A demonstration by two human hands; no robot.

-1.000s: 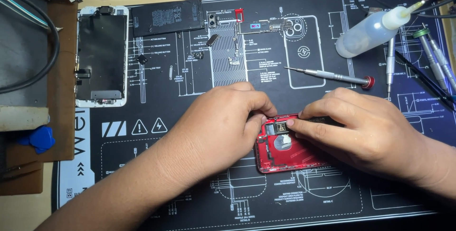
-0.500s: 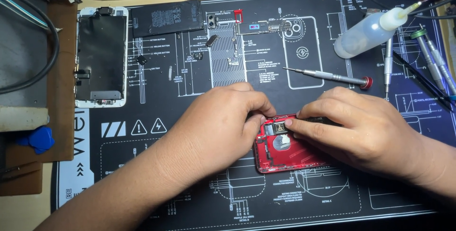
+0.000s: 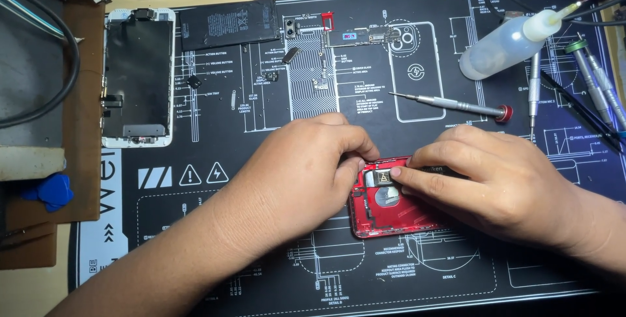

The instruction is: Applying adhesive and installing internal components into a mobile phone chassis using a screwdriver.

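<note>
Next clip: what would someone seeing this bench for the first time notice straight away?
The red phone housing at the centre of the black printed repair mat stands out, opened and pinned between the left hand and the right hand, whose fingertips meet at its top edge. To the far left lies a detached white-framed screen, with a black battery beside it. At upper right, a clear squeeze bottle lies above a red-capped screwdriver.
</note>
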